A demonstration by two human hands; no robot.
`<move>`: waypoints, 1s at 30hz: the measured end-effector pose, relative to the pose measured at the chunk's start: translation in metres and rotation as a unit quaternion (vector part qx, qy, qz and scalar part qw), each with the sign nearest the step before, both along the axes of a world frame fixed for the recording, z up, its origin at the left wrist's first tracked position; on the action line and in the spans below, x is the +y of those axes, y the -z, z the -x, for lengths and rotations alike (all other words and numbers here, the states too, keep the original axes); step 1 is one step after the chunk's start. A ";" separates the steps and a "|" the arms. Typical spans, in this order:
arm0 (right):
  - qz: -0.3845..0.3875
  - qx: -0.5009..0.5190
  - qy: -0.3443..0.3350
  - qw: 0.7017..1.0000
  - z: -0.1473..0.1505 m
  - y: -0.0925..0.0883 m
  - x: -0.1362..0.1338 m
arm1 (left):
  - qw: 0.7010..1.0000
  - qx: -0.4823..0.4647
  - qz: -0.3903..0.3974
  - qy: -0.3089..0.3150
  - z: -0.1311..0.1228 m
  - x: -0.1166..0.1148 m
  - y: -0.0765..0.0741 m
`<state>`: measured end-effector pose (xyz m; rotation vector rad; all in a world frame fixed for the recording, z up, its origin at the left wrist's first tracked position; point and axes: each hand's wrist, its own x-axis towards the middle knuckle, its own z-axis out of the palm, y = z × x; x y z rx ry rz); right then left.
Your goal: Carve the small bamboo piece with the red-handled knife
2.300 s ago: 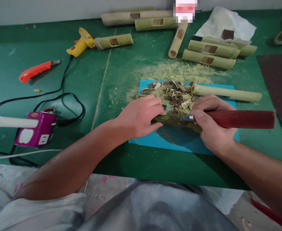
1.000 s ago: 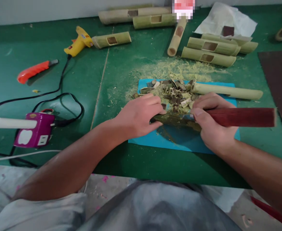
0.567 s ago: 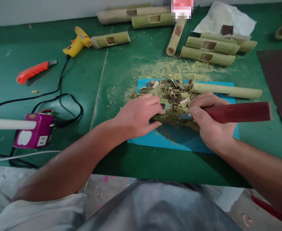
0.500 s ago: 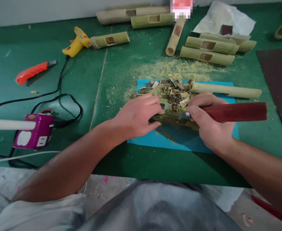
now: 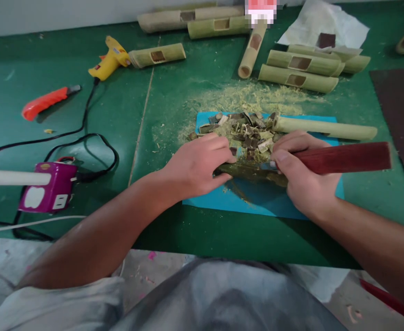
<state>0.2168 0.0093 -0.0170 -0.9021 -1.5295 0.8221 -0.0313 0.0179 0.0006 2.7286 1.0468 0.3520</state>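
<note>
My left hand [image 5: 202, 166] is closed round the left end of a dark green bamboo piece [image 5: 252, 173], which lies level over a blue mat [image 5: 229, 202]. In my right hand [image 5: 301, 172] is a carving knife with a thick red wooden handle [image 5: 346, 158]. Its short metal blade [image 5: 268, 165] points left and meets the top of the bamboo; how deep it goes I cannot tell. The fingers of the right hand hide the bamboo's right end. Just beyond both hands, a heap of bamboo chips and sawdust [image 5: 250, 133] covers part of the mat.
A pale bamboo tube [image 5: 326, 128] lies behind my right hand. Several bamboo tubes with cut windows [image 5: 298, 80] line the back. To the left are a yellow glue gun [image 5: 108, 59], an orange utility knife [image 5: 46, 102], a purple power adapter [image 5: 50, 186] and black cords [image 5: 86, 110].
My right hand and the red-handled knife have shifted slightly right along the bamboo. My left hand keeps its hold in the same place.
</note>
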 end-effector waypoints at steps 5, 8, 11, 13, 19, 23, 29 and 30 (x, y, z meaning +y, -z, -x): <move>-0.007 -0.015 -0.019 1.000 -0.001 0.001 0.000 | 1.000 -0.006 0.000 0.000 0.000 0.000 -0.001; -0.012 -0.014 -0.015 1.000 -0.001 0.000 0.000 | 1.000 -0.004 0.000 0.000 0.000 0.000 -0.001; -0.018 -0.009 -0.003 1.000 -0.002 0.000 0.000 | 1.000 -0.004 -0.002 0.002 0.000 0.000 -0.001; -0.027 -0.017 -0.001 0.999 -0.003 0.002 0.001 | 1.000 -0.003 -0.005 0.002 0.000 0.000 0.000; -0.052 -0.038 -0.012 0.998 -0.004 0.004 0.004 | 1.000 0.002 0.000 -0.002 0.001 0.000 0.001; -0.056 -0.059 -0.037 0.996 -0.003 0.001 0.004 | 1.000 0.001 -0.006 -0.003 0.000 0.000 -0.001; -0.018 -0.006 -0.016 1.000 -0.002 0.001 0.001 | 1.000 0.007 0.004 -0.002 0.000 -0.001 -0.002; -0.016 -0.004 -0.018 1.000 -0.002 0.001 0.001 | 1.000 0.007 0.004 -0.002 -0.001 -0.001 -0.002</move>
